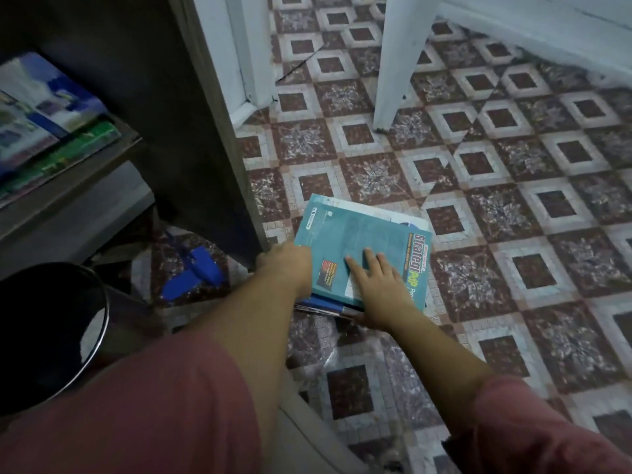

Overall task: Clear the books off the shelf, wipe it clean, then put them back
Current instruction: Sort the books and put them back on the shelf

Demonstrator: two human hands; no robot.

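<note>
Left hand [285, 265]: you gripped the books' [359, 234] left edge (squaring them, I judge).
Right hand [379, 289]: you pressed on top, fingers flat and unclenched, steadying them on the floor [478, 200].

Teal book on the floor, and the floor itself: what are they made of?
The teal book looks like paper with a thin card cover, going by its printed lettering and thin edge. The floor looks like hard tile, perhaps ceramic or patterned vinyl: it has repeating red-brown and white squares with a dull sheen.
</note>
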